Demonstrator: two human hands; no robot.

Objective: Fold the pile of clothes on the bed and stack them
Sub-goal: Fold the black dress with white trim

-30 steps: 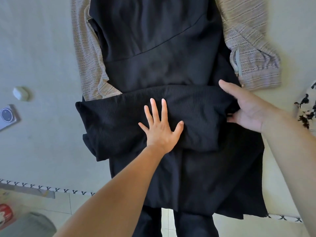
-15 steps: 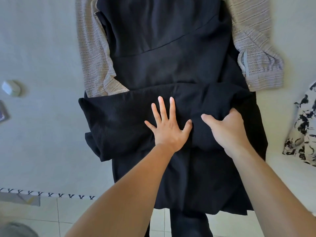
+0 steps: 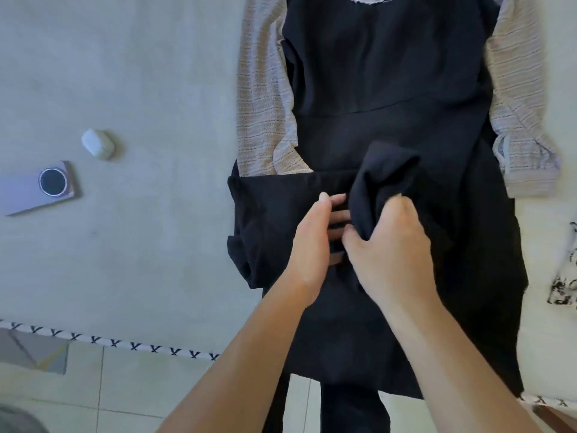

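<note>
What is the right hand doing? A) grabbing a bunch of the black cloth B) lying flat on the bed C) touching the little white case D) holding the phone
A: the right hand has its fingers curled round a bunched-up fold of the black garment, far from the phone and the white case lying on the bed.

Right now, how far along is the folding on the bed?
Done: nothing looks stacked yet. In hand: the right hand grips the small black ribbed garment, doubling it over the flat left hand. Left: the long black dress, beige striped knit top and black-and-white patterned cloth lie unfolded.
</note>
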